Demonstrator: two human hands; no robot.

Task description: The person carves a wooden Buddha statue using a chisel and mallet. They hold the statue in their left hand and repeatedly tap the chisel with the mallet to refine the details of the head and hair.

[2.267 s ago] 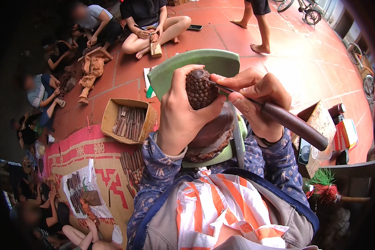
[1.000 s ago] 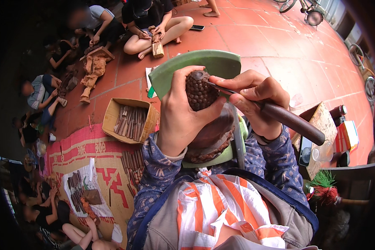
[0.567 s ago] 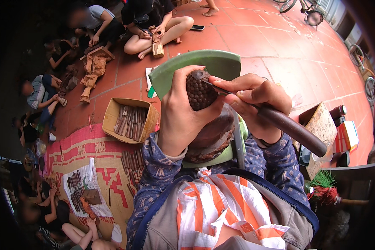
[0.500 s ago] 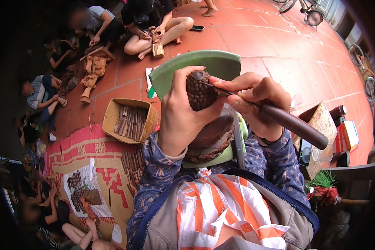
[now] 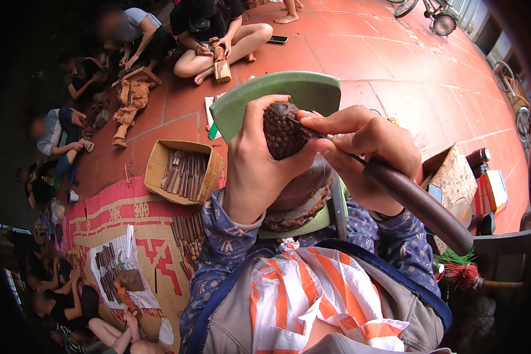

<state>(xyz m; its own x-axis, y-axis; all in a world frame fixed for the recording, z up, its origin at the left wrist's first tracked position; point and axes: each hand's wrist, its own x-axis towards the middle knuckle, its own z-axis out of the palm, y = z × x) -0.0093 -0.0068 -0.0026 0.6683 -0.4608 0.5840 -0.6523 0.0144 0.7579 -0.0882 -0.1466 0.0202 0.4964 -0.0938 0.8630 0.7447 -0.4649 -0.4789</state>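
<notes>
My left hand (image 5: pixel 258 171) is wrapped around a dark brown wood carving (image 5: pixel 282 137), thumb and fingers on either side of its knob-covered top. Below, the carving's smoother part (image 5: pixel 298 192) rests over a green plastic chair (image 5: pixel 239 109). In my right hand (image 5: pixel 376 146) is a carving chisel (image 5: pixel 422 206) with a thick dark handle slanting down to the right. Its thin metal blade reaches the right side of the knobs, and my right fingertips sit close to the left thumb. The exact cutting edge is too small to make out.
A cardboard box (image 5: pixel 183 172) full of chisels stands to the left, with more chisels (image 5: pixel 187 236) beside it on a patterned mat (image 5: pixel 159 259). Seated people work around a carved wooden figure (image 5: pixel 131 106) at the upper left. A speckled board (image 5: pixel 457 183) leans at the right.
My right hand has shifted slightly right and down, and the chisel's handle end has swung lower. My left hand and the carving have hardly moved.
</notes>
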